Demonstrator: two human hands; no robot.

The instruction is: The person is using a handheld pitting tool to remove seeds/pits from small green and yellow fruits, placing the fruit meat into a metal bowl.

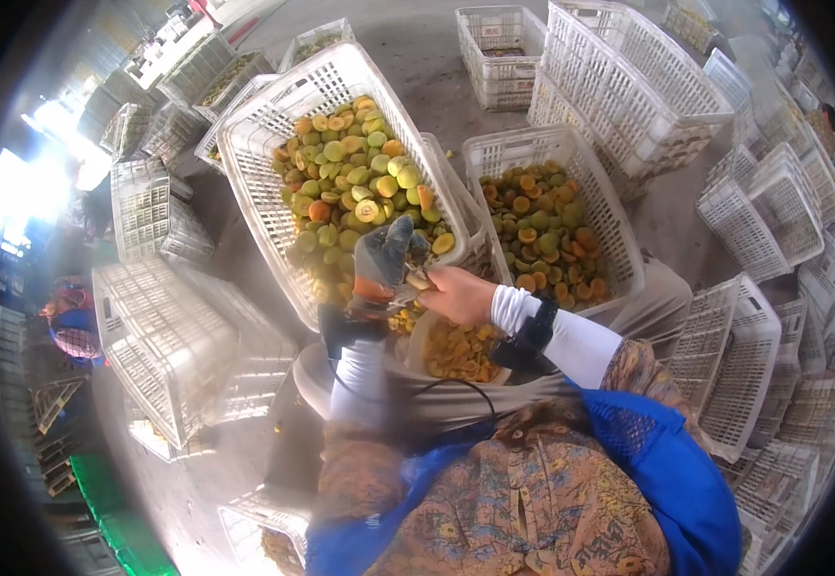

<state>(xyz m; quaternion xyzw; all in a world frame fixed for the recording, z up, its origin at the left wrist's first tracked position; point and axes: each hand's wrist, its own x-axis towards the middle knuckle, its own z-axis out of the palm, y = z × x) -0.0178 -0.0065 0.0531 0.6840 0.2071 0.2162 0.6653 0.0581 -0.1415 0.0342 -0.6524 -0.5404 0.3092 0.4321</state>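
Note:
My left hand (381, 263), in a grey and orange work glove, is over the near end of a white plastic crate (255, 191) of green and orange stone fruits (360, 173), some cut open. Whether a fruit is inside the glove is hidden. Against it, my bare right hand (461, 294) grips a small hand tool (419, 279), whose working end I cannot make out. Below both hands stands a round tub (417, 345) of yellow-orange fruit pieces (464, 349). To the right, another white crate (623, 237) contains halved fruits (543, 227).
Empty white crates (626, 79) are stacked at the back right. More crates (165, 338) stand on the left and along the right side. A dark cable (461, 381) loops across my lap. A green sheet-like edge (111, 518) shows at lower left.

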